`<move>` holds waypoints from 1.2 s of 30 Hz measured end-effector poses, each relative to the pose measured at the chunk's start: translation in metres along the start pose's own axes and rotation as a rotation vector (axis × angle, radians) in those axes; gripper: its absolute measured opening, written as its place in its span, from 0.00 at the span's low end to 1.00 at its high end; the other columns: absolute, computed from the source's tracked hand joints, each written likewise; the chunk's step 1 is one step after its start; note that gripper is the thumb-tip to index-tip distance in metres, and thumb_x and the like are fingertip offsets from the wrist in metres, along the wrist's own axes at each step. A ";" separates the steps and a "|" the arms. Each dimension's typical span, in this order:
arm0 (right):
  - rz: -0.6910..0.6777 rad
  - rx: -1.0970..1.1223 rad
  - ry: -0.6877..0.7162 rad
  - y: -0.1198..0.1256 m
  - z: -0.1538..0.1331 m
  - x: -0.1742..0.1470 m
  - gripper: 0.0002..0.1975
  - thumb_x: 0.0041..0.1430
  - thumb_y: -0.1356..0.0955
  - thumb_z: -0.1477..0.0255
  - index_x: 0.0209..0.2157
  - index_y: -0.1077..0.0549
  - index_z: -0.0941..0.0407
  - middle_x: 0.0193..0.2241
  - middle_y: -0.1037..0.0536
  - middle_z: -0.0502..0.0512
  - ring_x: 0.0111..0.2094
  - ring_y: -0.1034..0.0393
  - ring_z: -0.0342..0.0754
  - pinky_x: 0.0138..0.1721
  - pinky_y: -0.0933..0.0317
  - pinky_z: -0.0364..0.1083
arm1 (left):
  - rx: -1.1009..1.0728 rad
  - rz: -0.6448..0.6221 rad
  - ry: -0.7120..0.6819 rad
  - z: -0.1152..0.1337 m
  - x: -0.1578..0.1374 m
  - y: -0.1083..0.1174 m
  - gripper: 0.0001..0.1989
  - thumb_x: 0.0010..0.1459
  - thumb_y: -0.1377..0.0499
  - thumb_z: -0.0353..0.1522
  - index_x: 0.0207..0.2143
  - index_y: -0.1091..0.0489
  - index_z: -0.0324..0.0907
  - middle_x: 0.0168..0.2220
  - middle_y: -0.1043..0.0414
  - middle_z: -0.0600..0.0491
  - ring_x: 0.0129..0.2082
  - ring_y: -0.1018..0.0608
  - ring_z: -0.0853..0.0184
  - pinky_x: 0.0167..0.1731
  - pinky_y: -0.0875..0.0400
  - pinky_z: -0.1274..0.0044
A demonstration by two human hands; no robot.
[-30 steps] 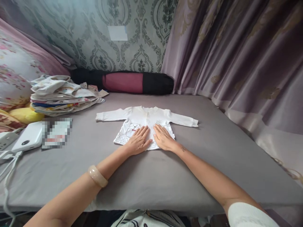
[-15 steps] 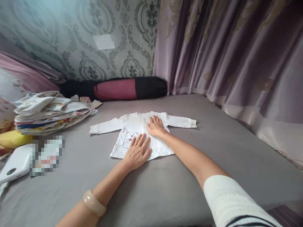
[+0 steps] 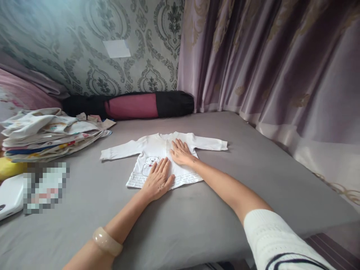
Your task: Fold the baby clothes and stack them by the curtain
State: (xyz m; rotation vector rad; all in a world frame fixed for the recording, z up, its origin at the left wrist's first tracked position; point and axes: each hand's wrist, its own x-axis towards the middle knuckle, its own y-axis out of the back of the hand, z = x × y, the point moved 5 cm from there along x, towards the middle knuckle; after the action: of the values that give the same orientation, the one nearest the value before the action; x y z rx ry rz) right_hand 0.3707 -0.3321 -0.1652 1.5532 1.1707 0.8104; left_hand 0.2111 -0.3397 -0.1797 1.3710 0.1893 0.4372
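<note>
A small white long-sleeved shirt (image 3: 153, 144) lies spread on the grey bed sheet, its sleeves stretched out to both sides. It has a bear drawing on the front and a band of printed writing along the hem. My left hand (image 3: 159, 180) rests flat on the lower front, beside the bear, with fingers extended. Higher up, below the neckline, my right hand (image 3: 181, 152) lies flat on the chest with its fingers out. Neither hand grips the cloth. The palms and the fabric under them are hidden.
A stack of folded clothes (image 3: 53, 131) stands at the left on the bed (image 3: 267, 180). Nearer are a white device (image 3: 11, 195) and a blurred-out item (image 3: 46, 189). A long black and maroon bag (image 3: 132, 106) lies along the wall; purple curtains (image 3: 239, 56) hang at the right.
The view has turned slightly right, so everything sits a little further left. Both hands stay flat on the shirt in nearly the same spots, and the shirt looks unchanged.
</note>
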 end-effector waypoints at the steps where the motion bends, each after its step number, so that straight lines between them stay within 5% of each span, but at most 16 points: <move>1: -0.012 0.004 0.034 -0.001 -0.002 -0.014 0.32 0.69 0.50 0.61 0.68 0.54 0.65 0.69 0.59 0.66 0.69 0.68 0.56 0.66 0.72 0.57 | 0.005 0.002 0.005 -0.001 0.000 -0.001 0.33 0.66 0.60 0.46 0.66 0.50 0.34 0.68 0.54 0.38 0.69 0.51 0.56 0.65 0.56 0.61; 9: -0.022 -0.083 0.193 0.005 0.017 -0.093 0.31 0.69 0.49 0.62 0.67 0.50 0.63 0.69 0.56 0.64 0.69 0.66 0.54 0.67 0.68 0.56 | 0.033 0.016 0.032 -0.003 0.000 -0.003 0.34 0.66 0.60 0.47 0.65 0.49 0.33 0.68 0.53 0.38 0.68 0.50 0.56 0.65 0.55 0.61; 22: -0.021 -0.175 0.231 0.002 0.026 -0.094 0.30 0.69 0.49 0.62 0.67 0.48 0.62 0.68 0.55 0.63 0.69 0.64 0.55 0.68 0.64 0.56 | 0.069 -0.056 0.188 -0.074 -0.034 0.026 0.35 0.66 0.63 0.50 0.67 0.50 0.38 0.68 0.52 0.42 0.69 0.50 0.56 0.65 0.57 0.59; 29: -0.041 -0.174 0.224 0.004 0.021 -0.101 0.31 0.69 0.49 0.62 0.67 0.49 0.63 0.68 0.56 0.64 0.69 0.65 0.55 0.68 0.65 0.56 | 0.049 -0.131 0.127 -0.074 -0.035 0.042 0.37 0.63 0.61 0.55 0.66 0.49 0.43 0.68 0.52 0.42 0.68 0.49 0.52 0.62 0.52 0.57; 36: -0.109 -0.077 0.231 0.011 0.010 -0.133 0.30 0.70 0.49 0.60 0.68 0.49 0.59 0.69 0.57 0.61 0.69 0.67 0.53 0.68 0.66 0.57 | 0.008 -0.229 0.137 -0.079 -0.032 0.041 0.46 0.54 0.53 0.61 0.67 0.51 0.43 0.68 0.54 0.39 0.68 0.50 0.46 0.62 0.58 0.51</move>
State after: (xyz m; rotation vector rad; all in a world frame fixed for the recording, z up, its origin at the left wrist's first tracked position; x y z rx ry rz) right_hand 0.3419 -0.4623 -0.1510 1.3462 1.3618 0.9695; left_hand 0.1445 -0.2753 -0.1592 1.3097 0.4560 0.3383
